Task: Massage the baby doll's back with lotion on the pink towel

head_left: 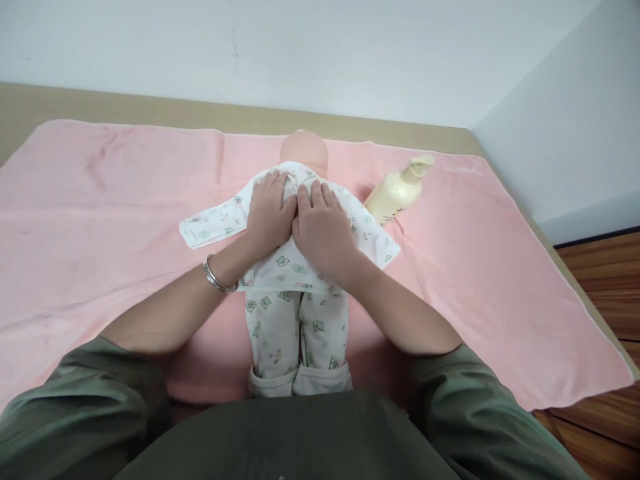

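Altogether two hands (270,210) (324,230) on one doll (293,270), one bottle (395,197)

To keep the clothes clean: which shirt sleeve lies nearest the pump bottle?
The sleeve on the person's right, just beside the pump bottle; the left sleeve stretches the opposite way, past the left hand.

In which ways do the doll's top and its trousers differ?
The left hand and right hand rest on the top; neither touches the trousers. The top's sleeves angle outward, whereas the trousers' legs lie side by side. Both garments are whitish with small prints.
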Demonstrator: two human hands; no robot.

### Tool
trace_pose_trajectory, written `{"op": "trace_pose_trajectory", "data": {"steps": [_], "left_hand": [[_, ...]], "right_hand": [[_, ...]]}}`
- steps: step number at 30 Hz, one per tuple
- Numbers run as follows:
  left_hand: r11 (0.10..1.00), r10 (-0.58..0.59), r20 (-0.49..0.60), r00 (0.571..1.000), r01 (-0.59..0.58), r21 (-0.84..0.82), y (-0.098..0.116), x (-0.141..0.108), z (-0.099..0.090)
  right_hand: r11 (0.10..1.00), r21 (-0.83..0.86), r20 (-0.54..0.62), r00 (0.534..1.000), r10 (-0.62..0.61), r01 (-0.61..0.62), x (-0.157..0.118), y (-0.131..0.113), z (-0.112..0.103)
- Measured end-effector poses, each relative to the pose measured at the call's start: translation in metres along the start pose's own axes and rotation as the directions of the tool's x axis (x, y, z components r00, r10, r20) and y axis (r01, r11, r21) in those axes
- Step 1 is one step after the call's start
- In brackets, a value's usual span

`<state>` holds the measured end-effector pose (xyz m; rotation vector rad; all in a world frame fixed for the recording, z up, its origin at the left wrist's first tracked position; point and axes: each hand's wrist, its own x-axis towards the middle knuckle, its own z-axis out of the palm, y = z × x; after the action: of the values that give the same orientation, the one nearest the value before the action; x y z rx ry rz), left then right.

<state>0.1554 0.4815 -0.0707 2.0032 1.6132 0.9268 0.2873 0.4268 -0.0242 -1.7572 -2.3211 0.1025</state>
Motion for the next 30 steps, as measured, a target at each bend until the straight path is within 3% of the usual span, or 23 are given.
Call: {"op": "trace_pose_trajectory", "data": {"steps": [2, 7, 14, 22, 30], "left_hand": [[1.0, 0.005, -0.002, 1.0, -0.005, 0.009, 0.003, -0.002, 0.0], [0.999, 0.016, -0.003, 1.0, -0.016, 0.043, 0.006, -0.004, 0.001], [0.997, 0.038, -0.027, 0.999, -0.036, 0.075, 0.007, -0.005, 0.0], [0.996, 0.06, 0.02, 0.998, -0.061, 0.063, 0.026, -0.023, 0.0], [0.998, 0.038, 0.051, 0.998, -0.04, 0.043, 0.009, 0.0, -0.004]], "right_hand": [[0.999, 0.047, 0.014, 1.0, -0.003, 0.002, 0.007, 0.006, 0.001], [0.983, 0.133, 0.01, 0.992, 0.126, -0.127, 0.025, 0.023, 0.008], [0.982, 0.15, -0.012, 0.993, 0.115, -0.112, 0.023, 0.023, 0.01], [0.984, 0.16, 0.024, 0.997, 0.074, -0.077, 0.032, 0.036, 0.007], [0.996, 0.021, 0.05, 0.995, 0.081, -0.082, 0.006, 0.005, -0.006]]}}
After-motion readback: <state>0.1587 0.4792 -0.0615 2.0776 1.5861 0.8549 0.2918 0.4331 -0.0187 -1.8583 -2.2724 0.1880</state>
